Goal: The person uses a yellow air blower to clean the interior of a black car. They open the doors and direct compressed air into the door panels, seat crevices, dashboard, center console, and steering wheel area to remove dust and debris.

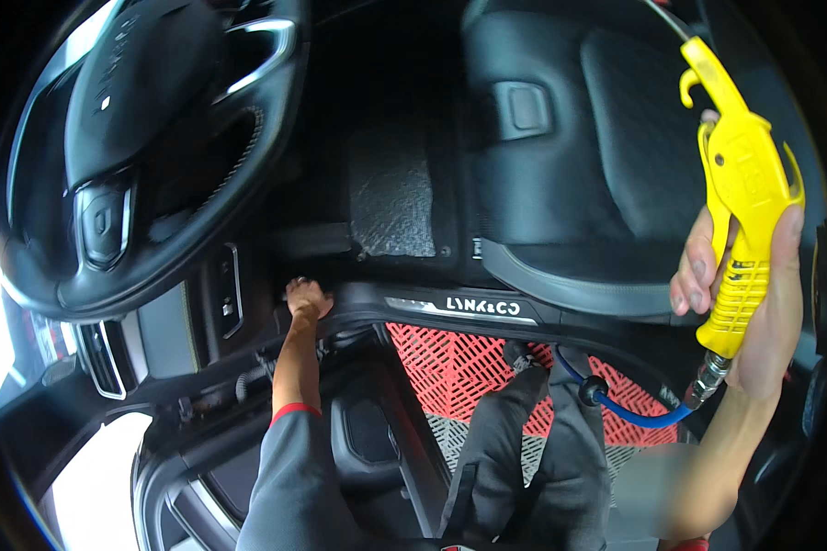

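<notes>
In my right hand [765,303] is a yellow air blow gun [744,172], raised at the right with its thin metal nozzle pointing up and out of the top of the view. My fingers wrap its ribbed grip, close to the trigger lever. A metal coupling [708,379] joins the gun to a blue air hose [644,417] that curves down behind my leg. My left hand [309,297] reaches into the open doorway of a car and rests at the front end of the door sill [468,308]. Its fingertips are hidden against dark trim.
A steering wheel [272,138] fills the upper left. The black driver's seat [531,186] stands beside the footwell mat [393,200]. Below the sill, the open car door [365,427] lies to my left. My legs [510,434] stand on red and grey floor grating [441,365].
</notes>
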The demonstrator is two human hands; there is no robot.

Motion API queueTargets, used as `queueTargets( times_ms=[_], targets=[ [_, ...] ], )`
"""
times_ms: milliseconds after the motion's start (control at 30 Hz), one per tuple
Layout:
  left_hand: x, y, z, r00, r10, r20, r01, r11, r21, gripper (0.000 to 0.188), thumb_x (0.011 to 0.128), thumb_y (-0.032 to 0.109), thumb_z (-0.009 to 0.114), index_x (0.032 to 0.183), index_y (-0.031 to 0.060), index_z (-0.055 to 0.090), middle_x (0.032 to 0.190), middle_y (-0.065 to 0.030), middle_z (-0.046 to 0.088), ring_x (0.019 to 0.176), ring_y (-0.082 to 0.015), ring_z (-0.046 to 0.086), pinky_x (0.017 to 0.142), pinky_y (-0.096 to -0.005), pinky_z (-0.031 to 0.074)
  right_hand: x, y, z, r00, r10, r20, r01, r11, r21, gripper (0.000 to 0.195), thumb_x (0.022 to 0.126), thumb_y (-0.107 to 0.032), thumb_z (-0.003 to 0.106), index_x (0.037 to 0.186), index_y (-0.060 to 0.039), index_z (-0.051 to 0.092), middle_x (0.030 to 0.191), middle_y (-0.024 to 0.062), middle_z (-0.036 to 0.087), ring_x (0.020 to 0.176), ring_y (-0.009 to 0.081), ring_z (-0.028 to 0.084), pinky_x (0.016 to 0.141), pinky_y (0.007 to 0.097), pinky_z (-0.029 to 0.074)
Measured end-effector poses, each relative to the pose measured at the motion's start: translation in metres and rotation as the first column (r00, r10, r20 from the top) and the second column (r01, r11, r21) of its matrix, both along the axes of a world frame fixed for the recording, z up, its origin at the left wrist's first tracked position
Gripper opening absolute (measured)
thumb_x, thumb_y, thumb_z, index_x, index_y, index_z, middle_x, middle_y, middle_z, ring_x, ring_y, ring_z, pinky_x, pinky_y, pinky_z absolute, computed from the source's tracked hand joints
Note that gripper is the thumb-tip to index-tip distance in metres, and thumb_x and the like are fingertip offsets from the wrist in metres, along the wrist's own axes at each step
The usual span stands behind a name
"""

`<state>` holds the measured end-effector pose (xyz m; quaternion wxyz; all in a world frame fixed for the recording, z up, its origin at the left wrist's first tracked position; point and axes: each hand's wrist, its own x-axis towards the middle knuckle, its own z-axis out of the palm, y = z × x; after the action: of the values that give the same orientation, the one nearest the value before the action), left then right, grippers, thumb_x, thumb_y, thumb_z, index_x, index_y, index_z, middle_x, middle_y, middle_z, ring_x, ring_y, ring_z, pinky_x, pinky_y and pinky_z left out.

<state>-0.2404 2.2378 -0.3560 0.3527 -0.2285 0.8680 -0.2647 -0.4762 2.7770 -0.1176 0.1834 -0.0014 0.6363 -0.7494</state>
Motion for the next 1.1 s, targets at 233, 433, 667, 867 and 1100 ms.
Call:
queueTargets(
  times_ms=[233,433,667,867,1100],
  targets=[
    [0.016,0.025,0.024,0.987,0.074,-0.142,-0.019,0.934,0.357,0.051,0.081,0.036,0.06,0.115,-0.0015,0.064,0.122,-0.02,0.059,0.119,-0.0359,0.051,0.11,-0.044,0.033,0.011,-0.049,-0.008,0.828,0.496,0.263,-0.548,0.816,0.186,0.043,0.102,-0.039,0.047,0.114,0.0007,0.058,0.074,0.0049,0.058,0.065,0.0116,0.056,0.064,0.0275,0.047],
    [0.001,-0.008,0.002,0.969,0.07,0.237,-0.083,0.995,0.047,0.067,0.086,0.044,0.056,0.135,-0.0008,0.051,0.144,-0.0178,0.043,0.134,-0.0337,0.036,0.115,-0.0448,0.023,0.037,-0.077,-0.031,0.821,0.554,0.14,-0.557,0.83,-0.014,0.055,0.102,-0.041,0.047,0.137,0.0005,0.045,0.078,0.0104,0.061,0.069,0.0188,0.059,0.07,0.0341,0.048],
    [-0.006,-0.018,0.026,0.997,0.043,-0.07,-0.027,0.976,0.218,0.048,0.082,0.042,0.058,0.109,0.0029,0.068,0.109,-0.019,0.067,0.113,-0.0343,0.057,0.103,-0.0431,0.038,0.032,-0.076,-0.046,0.713,0.681,0.166,-0.643,0.729,-0.234,0.047,0.101,-0.04,0.05,0.122,0.0009,0.052,0.082,0.0045,0.06,0.074,0.0134,0.057,0.069,0.0306,0.048],
    [0.009,-0.009,0.038,0.989,0.001,-0.146,0.044,0.951,0.307,0.041,0.081,0.029,0.06,0.112,0.0025,0.067,0.128,-0.0182,0.058,0.123,-0.0359,0.048,0.108,-0.0449,0.035,0.033,-0.1,-0.05,0.595,0.797,-0.105,-0.799,0.571,-0.187,0.031,0.099,-0.021,0.054,0.116,0.0043,0.056,0.087,0.0143,0.067,0.078,0.0268,0.065,0.08,0.0373,0.052],
    [-0.018,0.132,0.214,0.879,-0.048,-0.474,0.352,0.738,0.576,0.04,0.076,0.012,0.063,0.112,-0.0032,0.064,0.131,-0.0193,0.056,0.132,-0.0421,0.041,0.111,-0.0532,0.032,0.009,-0.105,-0.067,0.67,0.742,-0.017,-0.742,0.669,-0.044,0.045,0.102,-0.041,0.046,0.111,0.0014,0.057,0.08,0.007,0.059,0.071,0.0138,0.056,0.067,0.0318,0.049]
  ],
)
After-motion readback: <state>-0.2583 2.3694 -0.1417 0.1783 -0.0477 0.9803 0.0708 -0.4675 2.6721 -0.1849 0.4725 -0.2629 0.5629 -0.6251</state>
